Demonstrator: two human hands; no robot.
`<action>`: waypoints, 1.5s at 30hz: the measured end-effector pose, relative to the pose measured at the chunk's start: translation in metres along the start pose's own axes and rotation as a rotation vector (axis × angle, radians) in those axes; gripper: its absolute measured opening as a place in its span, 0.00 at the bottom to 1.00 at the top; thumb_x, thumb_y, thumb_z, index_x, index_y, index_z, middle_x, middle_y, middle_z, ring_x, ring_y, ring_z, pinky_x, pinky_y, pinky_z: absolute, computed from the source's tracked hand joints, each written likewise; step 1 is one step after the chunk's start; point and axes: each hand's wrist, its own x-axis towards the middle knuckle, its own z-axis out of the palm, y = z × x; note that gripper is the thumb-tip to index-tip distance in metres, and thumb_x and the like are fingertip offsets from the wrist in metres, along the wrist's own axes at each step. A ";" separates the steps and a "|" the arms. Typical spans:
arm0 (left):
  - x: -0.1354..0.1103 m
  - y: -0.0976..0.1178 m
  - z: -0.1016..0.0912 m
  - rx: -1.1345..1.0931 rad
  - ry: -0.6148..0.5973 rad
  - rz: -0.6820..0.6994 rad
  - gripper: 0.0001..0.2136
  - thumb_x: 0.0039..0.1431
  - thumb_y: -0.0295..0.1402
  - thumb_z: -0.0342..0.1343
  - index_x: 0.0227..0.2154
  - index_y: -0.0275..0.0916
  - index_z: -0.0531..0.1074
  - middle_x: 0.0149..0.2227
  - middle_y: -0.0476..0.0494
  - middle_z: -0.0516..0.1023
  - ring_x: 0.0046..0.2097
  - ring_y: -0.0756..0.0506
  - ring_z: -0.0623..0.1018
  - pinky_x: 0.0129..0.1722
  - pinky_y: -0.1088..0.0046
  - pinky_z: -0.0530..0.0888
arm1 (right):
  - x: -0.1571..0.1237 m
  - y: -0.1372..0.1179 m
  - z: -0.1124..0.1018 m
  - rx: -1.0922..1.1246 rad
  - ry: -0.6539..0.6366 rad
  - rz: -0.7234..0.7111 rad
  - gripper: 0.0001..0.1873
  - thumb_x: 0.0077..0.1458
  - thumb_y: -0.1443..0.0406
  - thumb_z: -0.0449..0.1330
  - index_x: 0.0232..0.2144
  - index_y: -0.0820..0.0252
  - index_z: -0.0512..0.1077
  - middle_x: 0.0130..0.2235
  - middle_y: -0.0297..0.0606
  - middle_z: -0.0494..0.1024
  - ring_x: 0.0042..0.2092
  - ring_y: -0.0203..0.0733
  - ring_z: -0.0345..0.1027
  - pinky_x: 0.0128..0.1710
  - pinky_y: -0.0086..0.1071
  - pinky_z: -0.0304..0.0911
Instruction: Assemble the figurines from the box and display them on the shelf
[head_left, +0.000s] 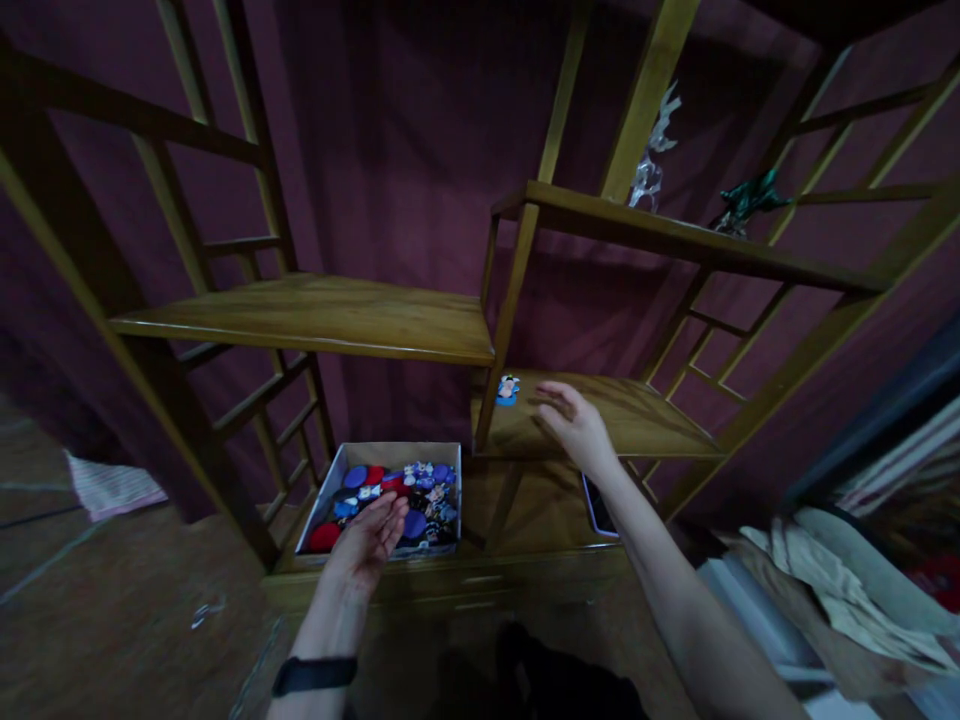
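Note:
My left hand reaches over the near edge of a grey cardboard box on the lowest board of a wooden shelf unit; its fingers are stretched out and hold nothing. The box is filled with several small blue, red and white figurines and round pieces. My right hand hovers palm down above the low right shelf, fingers spread and empty. A small blue figurine lies on that shelf, a little to the left of my right hand. A black band sits on my left wrist.
A wide middle shelf juts out at the left. The upper right shelf carries a clear glass ornament and a dark green one. A phone lies under my right forearm. Folded cloth lies at the right.

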 end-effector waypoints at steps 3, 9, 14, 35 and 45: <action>-0.001 0.010 -0.006 -0.133 0.130 0.092 0.08 0.53 0.17 0.48 0.33 0.33 0.69 0.27 0.45 0.74 0.26 0.53 0.76 0.24 0.82 0.73 | -0.054 -0.025 0.009 0.173 -0.060 0.119 0.13 0.52 0.59 0.55 0.40 0.56 0.70 0.40 0.38 0.75 0.44 0.41 0.68 0.48 0.38 0.60; -0.005 0.029 -0.027 -0.327 0.301 0.230 0.11 0.51 0.15 0.47 0.33 0.35 0.66 0.26 0.48 0.72 0.25 0.55 0.74 0.23 0.85 0.71 | -0.117 -0.002 0.071 0.279 -0.494 0.337 0.10 0.53 0.57 0.54 0.34 0.51 0.73 0.35 0.36 0.77 0.39 0.41 0.69 0.41 0.36 0.62; -0.012 0.039 -0.037 -0.391 0.296 0.273 0.11 0.51 0.15 0.45 0.33 0.36 0.66 0.26 0.48 0.71 0.25 0.55 0.73 0.22 0.84 0.71 | -0.112 0.056 0.120 0.271 -0.512 0.397 0.11 0.51 0.58 0.55 0.35 0.55 0.72 0.35 0.36 0.76 0.38 0.40 0.69 0.41 0.34 0.61; -0.009 0.067 -0.051 -0.484 0.410 0.323 0.15 0.51 0.16 0.46 0.38 0.40 0.64 0.29 0.50 0.71 0.27 0.57 0.72 0.26 0.85 0.69 | -0.026 0.144 0.268 -0.642 -0.641 0.082 0.17 0.52 0.73 0.49 0.42 0.58 0.70 0.46 0.40 0.72 0.52 0.43 0.59 0.52 0.33 0.51; -0.014 0.071 -0.058 -0.563 0.339 0.333 0.14 0.50 0.15 0.46 0.36 0.39 0.64 0.30 0.49 0.69 0.27 0.57 0.72 0.25 0.85 0.70 | -0.019 0.136 0.317 -0.678 -0.777 -0.130 0.16 0.55 0.71 0.47 0.42 0.56 0.69 0.45 0.39 0.71 0.49 0.41 0.59 0.51 0.32 0.49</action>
